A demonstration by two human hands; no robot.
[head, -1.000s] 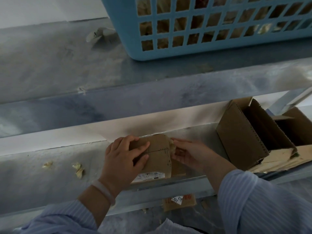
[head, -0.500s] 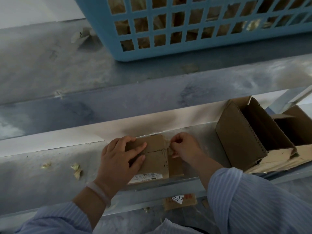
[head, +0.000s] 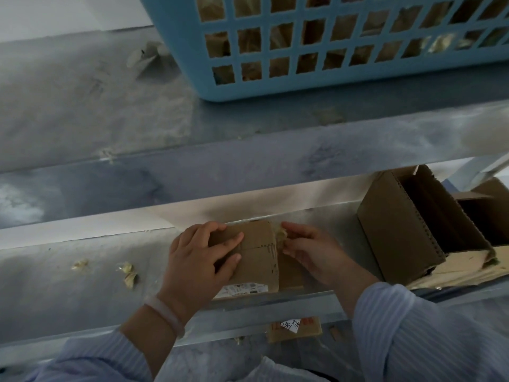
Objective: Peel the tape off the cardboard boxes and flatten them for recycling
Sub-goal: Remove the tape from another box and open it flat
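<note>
A small brown cardboard box (head: 257, 252) with a white shipping label at its near edge lies on the grey metal shelf (head: 68, 285). My left hand (head: 199, 260) presses down on the box's left half, fingers spread over its top. My right hand (head: 311, 250) is at the box's right edge and pinches a crumpled bit of yellowish tape (head: 281, 234) at the far right corner. A line of perforations runs down the box's right side.
An open, larger cardboard box (head: 407, 230) stands to the right on flattened cardboard. Wads of peeled tape (head: 128, 271) lie to the left. A blue plastic basket (head: 316, 48) holding cardboard sits on the upper shelf. A labelled cardboard piece (head: 294, 328) lies below.
My right hand has uncurled from a closed pinch and shifted slightly right, with the tape wad now showing at its fingertips. The left hand stays pressed on the box.
</note>
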